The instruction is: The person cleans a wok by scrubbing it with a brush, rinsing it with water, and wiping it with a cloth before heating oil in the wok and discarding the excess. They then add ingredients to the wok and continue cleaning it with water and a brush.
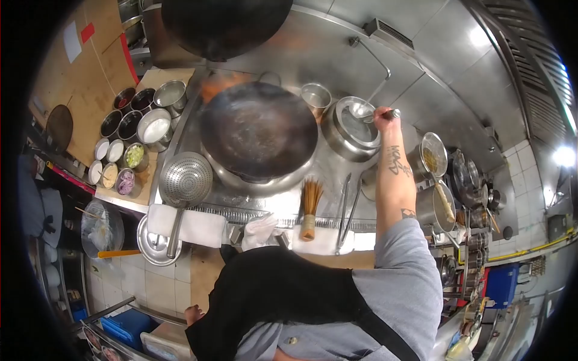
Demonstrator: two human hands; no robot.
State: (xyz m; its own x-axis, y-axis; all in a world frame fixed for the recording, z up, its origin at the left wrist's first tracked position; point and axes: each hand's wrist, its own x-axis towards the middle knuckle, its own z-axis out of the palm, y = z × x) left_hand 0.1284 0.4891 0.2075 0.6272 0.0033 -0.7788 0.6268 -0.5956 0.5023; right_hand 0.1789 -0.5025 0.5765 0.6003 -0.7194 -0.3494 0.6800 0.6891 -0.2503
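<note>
My right hand [386, 119] is closed round the handle of a metal ladle [361, 109], the handle's dark end sticking out past the fist. The ladle's bowl overlaps a round steel pot [337, 133], below a wall-mounted spout [386, 73]. Down at my left side, my left hand [194, 314] shows only in part beside the black apron, its fingers mostly hidden. A large dark wok [259, 129] sits on the burner in front of me, with orange flame at its left edge. Nearest to me lie a perforated strainer [186, 179] and a bamboo brush [310, 204].
On the left, a board holds several steel containers [155, 127], with chopped green [135, 156] and purple [126, 182] ingredients in small ones. Folded white cloths [195, 224] and tongs [344, 207] lie along the front edge. More pots [435, 207] stand right; another wok [226, 24] is at the back.
</note>
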